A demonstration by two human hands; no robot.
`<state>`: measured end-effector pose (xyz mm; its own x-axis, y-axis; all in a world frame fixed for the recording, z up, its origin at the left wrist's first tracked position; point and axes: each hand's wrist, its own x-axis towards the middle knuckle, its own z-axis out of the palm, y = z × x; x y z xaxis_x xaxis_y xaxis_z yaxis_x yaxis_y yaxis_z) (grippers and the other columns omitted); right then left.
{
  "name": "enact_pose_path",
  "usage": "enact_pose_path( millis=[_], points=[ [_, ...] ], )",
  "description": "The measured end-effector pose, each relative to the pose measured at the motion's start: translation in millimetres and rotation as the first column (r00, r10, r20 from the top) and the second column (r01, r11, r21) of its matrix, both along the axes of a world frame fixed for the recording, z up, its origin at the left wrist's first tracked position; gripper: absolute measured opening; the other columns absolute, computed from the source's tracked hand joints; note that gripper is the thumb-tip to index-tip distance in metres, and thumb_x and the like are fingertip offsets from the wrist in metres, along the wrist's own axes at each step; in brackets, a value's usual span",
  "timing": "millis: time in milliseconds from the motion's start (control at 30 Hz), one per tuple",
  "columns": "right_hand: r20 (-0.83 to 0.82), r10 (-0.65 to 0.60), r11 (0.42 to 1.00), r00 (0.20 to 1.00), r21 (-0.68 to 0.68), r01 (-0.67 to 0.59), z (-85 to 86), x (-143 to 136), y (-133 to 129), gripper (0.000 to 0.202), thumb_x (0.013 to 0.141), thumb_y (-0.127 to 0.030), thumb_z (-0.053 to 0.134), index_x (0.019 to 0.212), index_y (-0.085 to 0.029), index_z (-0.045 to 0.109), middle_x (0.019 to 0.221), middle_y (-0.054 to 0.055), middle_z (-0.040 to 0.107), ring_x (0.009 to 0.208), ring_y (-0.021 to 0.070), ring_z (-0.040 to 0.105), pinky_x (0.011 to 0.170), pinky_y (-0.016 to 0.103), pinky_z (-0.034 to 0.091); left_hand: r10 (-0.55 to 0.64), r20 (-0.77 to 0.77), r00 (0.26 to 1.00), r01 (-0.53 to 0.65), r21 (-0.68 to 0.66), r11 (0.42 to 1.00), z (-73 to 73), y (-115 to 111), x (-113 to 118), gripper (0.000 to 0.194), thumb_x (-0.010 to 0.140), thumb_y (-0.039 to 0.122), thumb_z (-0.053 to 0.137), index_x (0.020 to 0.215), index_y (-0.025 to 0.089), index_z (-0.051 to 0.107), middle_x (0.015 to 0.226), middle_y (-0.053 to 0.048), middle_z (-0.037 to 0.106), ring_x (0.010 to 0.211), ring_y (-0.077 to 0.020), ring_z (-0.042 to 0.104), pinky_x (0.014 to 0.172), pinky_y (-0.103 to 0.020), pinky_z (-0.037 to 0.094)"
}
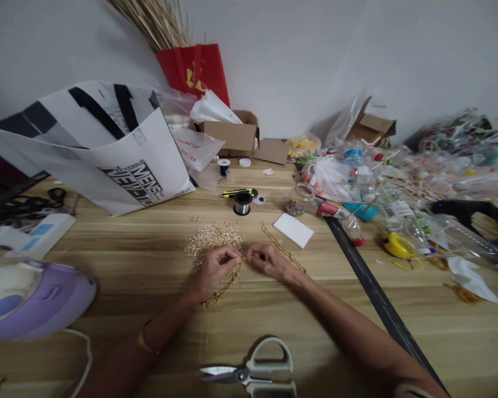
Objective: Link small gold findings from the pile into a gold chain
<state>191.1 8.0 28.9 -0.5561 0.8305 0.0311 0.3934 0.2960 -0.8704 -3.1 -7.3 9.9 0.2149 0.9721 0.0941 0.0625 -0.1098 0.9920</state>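
Observation:
My left hand [218,270] is closed in a pinch on the end of a gold beaded strand [221,294], which hangs below the fingers in a curve toward the table. Just to its right, my right hand [271,262] has its fingers curled together close to the strand's tip; whatever sits between them is too small to make out. Behind the left hand lies a tangled heap of gold and clear beaded strands [209,239]. A separate gold chain-like strand [284,247] runs along the table, partly under my right wrist. Nearer me rest scissors [243,376] with pale handles, blades apart.
Beyond the hands are a wire spool [243,204], a yellow-black cutter [232,193], a white card [294,230] and a jar of beads [299,200]. A purple appliance [45,301] stands left. Plastic bottles [398,213], a tape measure [398,245] and a glue gun [473,213] crowd the right.

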Motion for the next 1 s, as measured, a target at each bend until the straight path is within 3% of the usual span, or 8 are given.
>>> enact_pose_path(
  millis=[167, 333, 667, 1000],
  points=[
    [-0.04, 0.014, 0.999, 0.999, -0.049, -0.016, -6.8, -0.3, 1.3, 0.016, 0.084, -0.026, 0.052, 0.081, -0.013, 0.061, 0.062, -0.004, 0.045, 0.055, 0.008, 0.035, 0.052, 0.02, 0.027, 0.082, 0.104, 0.991, -0.068, -0.135, 0.989, 3.4, 0.8, 0.3, 0.013, 0.062, 0.025, 0.073, 0.063, 0.016, 0.064, 0.08, -0.006, 0.072, 0.077, -0.0176, 0.065, 0.073, -0.028, 0.049],
    [-0.032, 0.016, 0.999, 0.999, -0.039, -0.017, -8.7, -0.1, 1.6, 0.018, 0.086, -0.028, 0.052, 0.084, -0.013, 0.061, 0.064, -0.003, 0.048, 0.057, 0.0087, 0.038, 0.053, 0.02, 0.029, 0.109, 0.091, 0.99, -0.085, -0.234, 0.969, 6.0, 1.8, -0.4, 0.019, 0.061, 0.03, 0.075, 0.067, 0.015, 0.065, 0.067, -0.003, 0.07, 0.063, -0.014, 0.061, 0.063, -0.026, 0.047],
    [-0.034, -0.014, 0.99, 0.999, 0.136, 0.019, -3.7, -2.8, -0.1, 0.02, 0.091, -0.029, 0.048, 0.085, -0.014, 0.058, 0.077, 0.002, 0.057, 0.068, 0.0117, 0.048, 0.064, 0.023, 0.037, 0.044, 0.088, 0.995, -0.022, -0.24, 0.97, 7.8, 1.2, 0.4, 0.018, 0.064, 0.03, 0.072, 0.069, 0.014, 0.064, 0.061, 0.0, 0.063, 0.059, -0.0119, 0.057, 0.06, -0.024, 0.045],
    [-0.049, 0.042, 0.988, 0.998, 0.15, -0.035, 0.6, -3.7, -2.4, 0.022, 0.093, -0.033, 0.047, 0.086, -0.014, 0.058, 0.08, 0.004, 0.057, 0.07, 0.0129, 0.049, 0.065, 0.023, 0.039, 0.07, 0.083, 0.994, -0.048, -0.237, 0.97, 4.4, 0.4, 2.7, 0.019, 0.063, 0.028, 0.073, 0.069, 0.014, 0.061, 0.059, 0.0, 0.062, 0.057, -0.0114, 0.055, 0.057, -0.023, 0.043]
  ],
)
